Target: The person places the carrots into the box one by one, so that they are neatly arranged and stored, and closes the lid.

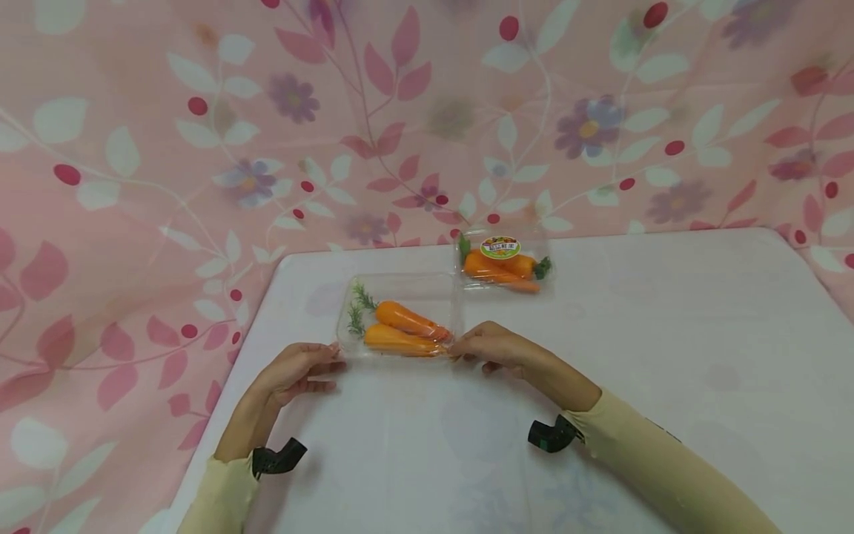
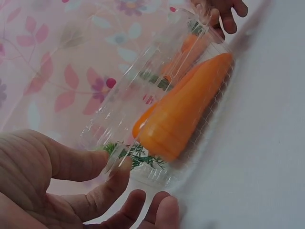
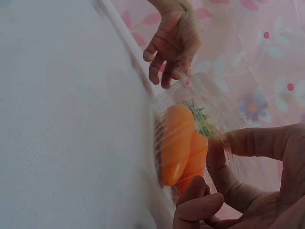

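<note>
A clear plastic box (image 1: 427, 291) lies on the table, with two orange carrots (image 1: 402, 340) and green feathery leaf tops (image 1: 356, 319) inside. At its front left corner, my left hand (image 1: 300, 371) pinches the rim between thumb and index finger; the other fingers are loosely bent below. My right hand (image 1: 497, 347) grips the front right corner in the same way. In the left wrist view, the thumb and index finger (image 2: 121, 179) meet at the edge of the plastic. The right wrist view shows the right thumb (image 3: 257, 142) against the rim.
Behind and to the right stands a second clear box (image 1: 505, 267) of carrots, bearing an oval label (image 1: 500, 247). A white cloth (image 1: 634, 334) covers the table. A pink floral curtain (image 1: 427, 111) hangs along the back and left.
</note>
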{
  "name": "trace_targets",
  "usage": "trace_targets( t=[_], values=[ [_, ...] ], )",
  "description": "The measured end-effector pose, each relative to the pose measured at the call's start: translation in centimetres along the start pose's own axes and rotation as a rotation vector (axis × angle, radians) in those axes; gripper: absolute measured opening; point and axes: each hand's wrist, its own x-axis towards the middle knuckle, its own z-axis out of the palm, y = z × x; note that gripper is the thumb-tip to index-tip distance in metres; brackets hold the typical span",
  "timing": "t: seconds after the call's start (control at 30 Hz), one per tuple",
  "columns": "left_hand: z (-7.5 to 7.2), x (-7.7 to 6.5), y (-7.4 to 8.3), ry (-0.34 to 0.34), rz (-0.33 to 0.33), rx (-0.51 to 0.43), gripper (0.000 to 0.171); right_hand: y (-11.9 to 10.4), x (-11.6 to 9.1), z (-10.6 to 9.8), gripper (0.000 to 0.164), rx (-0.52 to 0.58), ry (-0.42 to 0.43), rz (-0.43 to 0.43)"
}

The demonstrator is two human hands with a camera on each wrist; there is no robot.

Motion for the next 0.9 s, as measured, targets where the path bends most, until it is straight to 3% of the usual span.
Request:
trace_targets(
  t=[0.23, 0.7, 0.9],
  values=[
    [0.3, -0.1, 0.4, 0.032, 0.004, 0.004, 0.031, 0.1, -0.1, -0.4, 0.033, -0.074, -0.023, -0.038],
    [1.1, -0.6, 0.2, 0.048, 0.026, 0.134, 0.033, 0.3, -0.9, -0.3, 0.031, -0.121, -0.017, -0.048],
    [1.7, -0.9, 0.3, 0.016, 0.045, 0.175, 0.035, 0.7, -1.8, -0.7, 0.031, -0.133, -0.011, -0.061]
  ],
)
